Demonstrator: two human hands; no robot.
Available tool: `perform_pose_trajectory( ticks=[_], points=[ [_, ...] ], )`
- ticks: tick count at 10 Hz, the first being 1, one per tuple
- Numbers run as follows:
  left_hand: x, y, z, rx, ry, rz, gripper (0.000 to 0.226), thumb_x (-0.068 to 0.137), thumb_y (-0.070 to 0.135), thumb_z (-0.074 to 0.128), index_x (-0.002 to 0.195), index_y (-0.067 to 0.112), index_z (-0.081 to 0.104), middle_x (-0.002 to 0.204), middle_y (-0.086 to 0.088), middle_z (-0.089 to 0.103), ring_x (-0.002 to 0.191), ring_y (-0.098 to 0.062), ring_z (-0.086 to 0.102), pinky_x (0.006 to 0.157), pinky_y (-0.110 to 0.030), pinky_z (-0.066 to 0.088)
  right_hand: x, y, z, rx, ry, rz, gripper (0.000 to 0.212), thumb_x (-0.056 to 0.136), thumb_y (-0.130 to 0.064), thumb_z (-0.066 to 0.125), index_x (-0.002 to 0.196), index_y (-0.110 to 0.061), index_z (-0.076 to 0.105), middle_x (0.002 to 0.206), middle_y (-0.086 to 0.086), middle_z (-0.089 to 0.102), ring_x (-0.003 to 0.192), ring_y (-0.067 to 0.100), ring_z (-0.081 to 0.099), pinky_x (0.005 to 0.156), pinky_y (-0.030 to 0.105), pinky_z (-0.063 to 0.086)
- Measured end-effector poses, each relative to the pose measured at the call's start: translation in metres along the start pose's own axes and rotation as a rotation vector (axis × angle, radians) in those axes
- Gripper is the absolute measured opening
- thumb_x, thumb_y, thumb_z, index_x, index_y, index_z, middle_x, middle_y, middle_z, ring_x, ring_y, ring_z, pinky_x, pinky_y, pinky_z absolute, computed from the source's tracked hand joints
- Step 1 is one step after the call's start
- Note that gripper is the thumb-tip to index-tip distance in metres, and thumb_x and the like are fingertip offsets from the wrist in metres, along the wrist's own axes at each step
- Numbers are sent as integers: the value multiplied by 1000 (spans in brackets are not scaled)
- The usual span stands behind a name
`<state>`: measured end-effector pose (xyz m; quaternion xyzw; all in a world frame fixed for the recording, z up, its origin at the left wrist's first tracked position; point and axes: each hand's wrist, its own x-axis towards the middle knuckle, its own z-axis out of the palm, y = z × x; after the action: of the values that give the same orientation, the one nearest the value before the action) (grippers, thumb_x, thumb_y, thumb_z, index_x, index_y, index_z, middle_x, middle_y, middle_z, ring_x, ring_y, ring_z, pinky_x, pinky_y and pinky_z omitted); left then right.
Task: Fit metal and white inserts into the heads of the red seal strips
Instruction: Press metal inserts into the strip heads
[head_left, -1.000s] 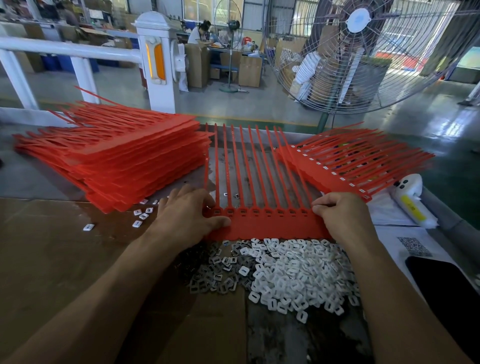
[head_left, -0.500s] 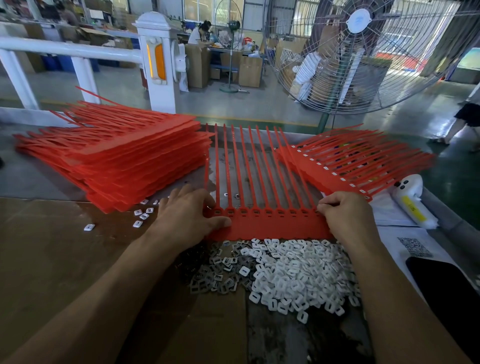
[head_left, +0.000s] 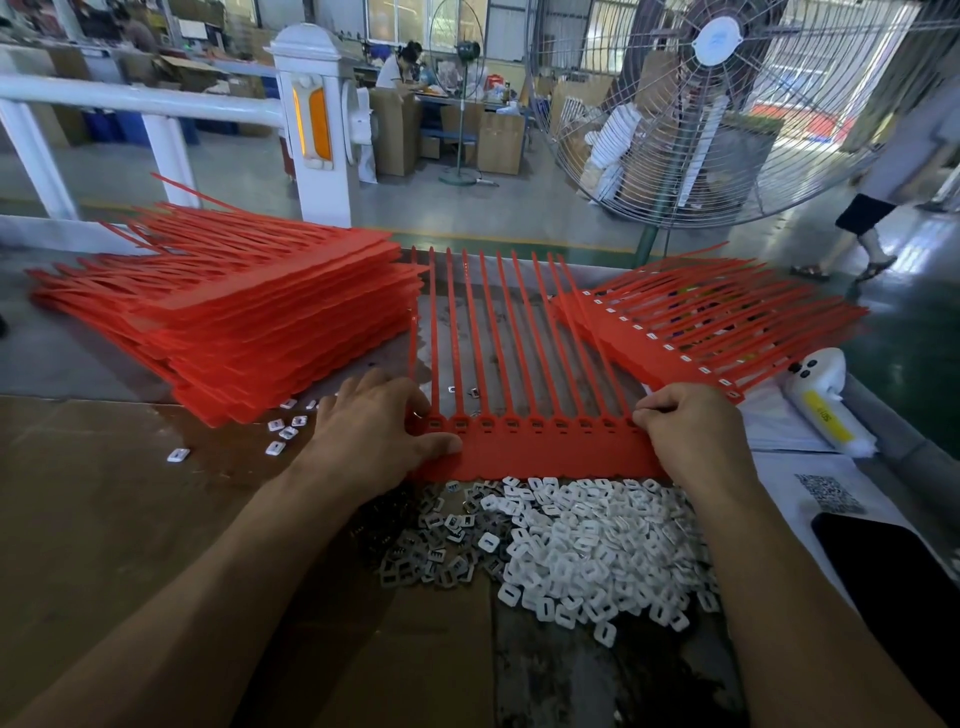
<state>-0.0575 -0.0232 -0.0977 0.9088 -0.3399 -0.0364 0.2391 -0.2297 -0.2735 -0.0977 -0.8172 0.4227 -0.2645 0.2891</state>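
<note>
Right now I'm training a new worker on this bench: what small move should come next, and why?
Probably the right hand reaches back to the white inserts for one piece: the sheet of seal strips lies flat, its heads' slots look unfilled, and the left hand already steadies it.

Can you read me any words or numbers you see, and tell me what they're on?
Nothing here can be read for sure.
Yellow label on the white device: dark print, too blurred to read.
QR code on the white sheet: a pattern, no readable words.
Fan hub: a faint mark, too small to read.
Red seal strips: no lettering can be made out.
</note>
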Motion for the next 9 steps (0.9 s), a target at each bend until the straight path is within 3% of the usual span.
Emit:
perform_pose_trajectory(
  ticks=[1, 2, 3, 4, 5, 7, 8, 9],
  points=[
    [0, -1, 0, -2, 1, 2, 50, 75, 72, 70, 114, 42, 59, 135, 12, 46, 132, -15, 35, 112, -44, 25, -1, 1, -1, 29, 16, -16, 9, 94, -13, 70, 97, -16, 78, 101, 1, 73, 94, 14, 62, 68, 20, 41],
    [1, -1, 0, -6, 5, 6, 50, 75, 72, 70, 113, 42, 60, 133, 12, 46, 130, -15, 36, 111, -44, 26, -5, -8, -6, 76, -15, -81, 7, 94, -17, 71, 92, -21, 76, 95, -8, 72, 93, 11, 65, 68, 17, 41],
    [1, 0, 0, -8, 7, 6, 51, 75, 72, 70, 114, 41, 60, 132, 13, 46, 130, -14, 36, 111, -44, 25, -15, -22, -15, 102, -245, -195, 7, 89, -28, 77, 83, -30, 78, 81, -18, 73, 79, -4, 65, 68, 23, 42],
    [1, 0, 0, -9, 4, 2, 52, 75, 72, 70, 115, 41, 60, 133, 12, 46, 131, -15, 35, 112, -45, 25, -25, -34, -20, 9, -593, -301, 6, 84, -36, 82, 83, -38, 77, 84, -20, 74, 76, -3, 68, 70, 27, 51],
    [1, -1, 0, -4, 3, -1, 53, 75, 71, 70, 117, 40, 61, 134, 11, 46, 132, -16, 35, 112, -45, 25, -30, -39, -21, -43, -749, -338, 15, 79, -38, 87, 88, -43, 76, 86, -15, 75, 71, 3, 68, 65, 27, 53],
    [1, -1, -1, -5, 2, -2, 53, 75, 72, 70, 116, 41, 60, 134, 12, 46, 132, -15, 35, 113, -45, 25, -33, -40, -26, -66, -806, -356, 22, 78, -36, 89, 93, -44, 75, 91, -15, 73, 77, 2, 68, 69, 24, 52],
    [1, 0, -1, -4, 3, -3, 53, 74, 72, 70, 116, 41, 60, 132, 12, 46, 132, -15, 35, 112, -45, 24, -31, -38, -38, -51, -750, -315, 23, 74, -37, 91, 90, -42, 75, 87, -13, 75, 75, 4, 70, 72, 32, 58],
    [1, 0, -1, -5, 5, -4, 52, 74, 72, 70, 115, 41, 60, 130, 12, 46, 130, -15, 35, 111, -44, 25, -31, -34, -52, -96, -812, -234, 41, 58, -51, 96, 92, -40, 74, 88, -14, 74, 75, 5, 71, 69, 30, 58]
  ],
)
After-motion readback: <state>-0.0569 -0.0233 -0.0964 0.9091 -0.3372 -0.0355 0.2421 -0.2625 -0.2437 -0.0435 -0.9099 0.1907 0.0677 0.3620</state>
